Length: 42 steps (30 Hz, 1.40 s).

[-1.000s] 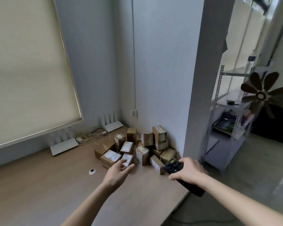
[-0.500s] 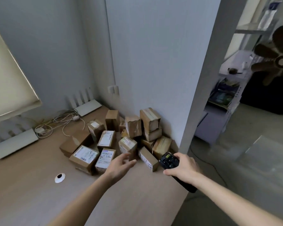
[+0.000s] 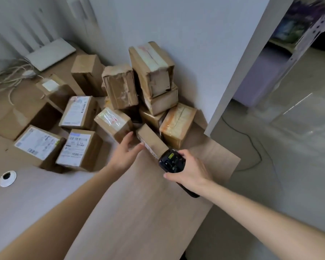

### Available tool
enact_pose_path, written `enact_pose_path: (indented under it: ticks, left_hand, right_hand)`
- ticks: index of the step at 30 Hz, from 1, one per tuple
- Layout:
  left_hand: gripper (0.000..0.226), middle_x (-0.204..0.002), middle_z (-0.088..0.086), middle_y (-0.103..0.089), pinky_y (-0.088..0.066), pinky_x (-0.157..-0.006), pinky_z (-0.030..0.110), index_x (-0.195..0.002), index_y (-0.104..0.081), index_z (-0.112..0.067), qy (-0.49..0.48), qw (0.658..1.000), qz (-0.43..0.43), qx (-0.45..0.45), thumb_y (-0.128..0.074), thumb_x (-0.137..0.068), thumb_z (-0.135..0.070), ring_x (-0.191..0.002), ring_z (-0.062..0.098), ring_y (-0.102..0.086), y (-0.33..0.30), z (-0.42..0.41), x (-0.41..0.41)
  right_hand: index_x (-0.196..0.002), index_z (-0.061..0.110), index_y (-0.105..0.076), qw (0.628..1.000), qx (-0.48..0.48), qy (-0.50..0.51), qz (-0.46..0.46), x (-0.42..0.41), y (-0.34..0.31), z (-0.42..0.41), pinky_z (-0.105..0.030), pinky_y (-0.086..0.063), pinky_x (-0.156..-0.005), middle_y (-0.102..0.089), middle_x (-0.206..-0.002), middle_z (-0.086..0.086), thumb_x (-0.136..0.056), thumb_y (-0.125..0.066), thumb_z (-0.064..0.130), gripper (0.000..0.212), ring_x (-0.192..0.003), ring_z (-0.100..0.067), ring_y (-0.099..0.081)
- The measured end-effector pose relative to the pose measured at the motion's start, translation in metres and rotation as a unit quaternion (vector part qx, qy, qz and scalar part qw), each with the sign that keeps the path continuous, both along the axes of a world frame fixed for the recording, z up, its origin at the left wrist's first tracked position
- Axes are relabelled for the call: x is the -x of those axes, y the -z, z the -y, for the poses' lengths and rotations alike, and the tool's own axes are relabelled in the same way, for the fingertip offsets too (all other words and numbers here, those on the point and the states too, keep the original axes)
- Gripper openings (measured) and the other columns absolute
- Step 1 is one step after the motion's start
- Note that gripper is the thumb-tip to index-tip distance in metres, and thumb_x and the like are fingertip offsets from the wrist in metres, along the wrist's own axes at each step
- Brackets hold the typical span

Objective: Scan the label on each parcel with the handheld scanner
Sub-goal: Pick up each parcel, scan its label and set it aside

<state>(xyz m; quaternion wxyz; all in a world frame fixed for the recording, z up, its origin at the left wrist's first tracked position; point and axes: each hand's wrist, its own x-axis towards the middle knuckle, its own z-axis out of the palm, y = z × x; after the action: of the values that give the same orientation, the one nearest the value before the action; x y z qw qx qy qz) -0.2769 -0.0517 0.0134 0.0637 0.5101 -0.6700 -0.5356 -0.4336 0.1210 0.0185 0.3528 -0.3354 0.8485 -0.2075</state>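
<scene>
Head view: we face parcel pile (image 3: 120, 94) in desk corner. Small parcel (image 3: 151, 140) lies just beyond left hand (image 3: 123, 153) fingertips, long axis running toward scanner (image 3: 172, 160). Left fingers straight, apart; right hand (image 3: 190, 170) grips scanner. Both hands nearer pile than before.
</scene>
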Motion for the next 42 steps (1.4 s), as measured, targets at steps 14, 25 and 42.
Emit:
enact_pose_path:
  ticks: [14, 25, 42]
  left_hand:
    - [0.042, -0.113, -0.03, -0.057, -0.041, -0.07, -0.001, -0.142, -0.045, -0.031, -0.069, 0.995, -0.054, -0.039, -0.056, -0.101, -0.033, -0.092, -0.025, -0.055, 0.035, 0.006, 0.007]
    - [0.038, -0.101, -0.007, -0.071, -0.051, -0.078, 0.022, -0.137, -0.057, -0.038, -0.067, 0.993, -0.091, -0.014, -0.059, -0.1, -0.03, -0.103, 0.011, -0.066, -0.013, -0.02, -0.047]
    - [0.065, -0.1, -0.001, -0.074, -0.06, -0.09, 0.039, -0.137, -0.059, -0.036, -0.071, 0.969, -0.222, 0.078, -0.086, -0.079, -0.024, -0.1, 0.021, -0.071, -0.261, -0.105, -0.276]
  right_hand:
    - [-0.127, 0.049, -0.051, 0.979, 0.124, 0.054, 0.149, 0.017, 0.026, 0.01, -0.013, -0.044, -0.083, -0.063, -0.112, 0.032, -0.066, -0.093, 0.05, 0.074, -0.106, 0.013, -0.057]
    - [-0.121, 0.04, -0.06, 0.973, 0.15, 0.057, 0.164, 0.008, -0.015, 0.003, -0.024, -0.054, -0.092, -0.073, -0.11, 0.02, -0.064, -0.098, 0.038, 0.068, -0.1, 0.005, -0.069]
    - [-0.129, 0.019, -0.065, 0.979, 0.163, -0.078, 0.092, -0.181, -0.253, -0.048, -0.028, -0.056, -0.085, -0.072, -0.114, 0.007, -0.063, -0.099, 0.041, 0.078, -0.102, -0.012, -0.071]
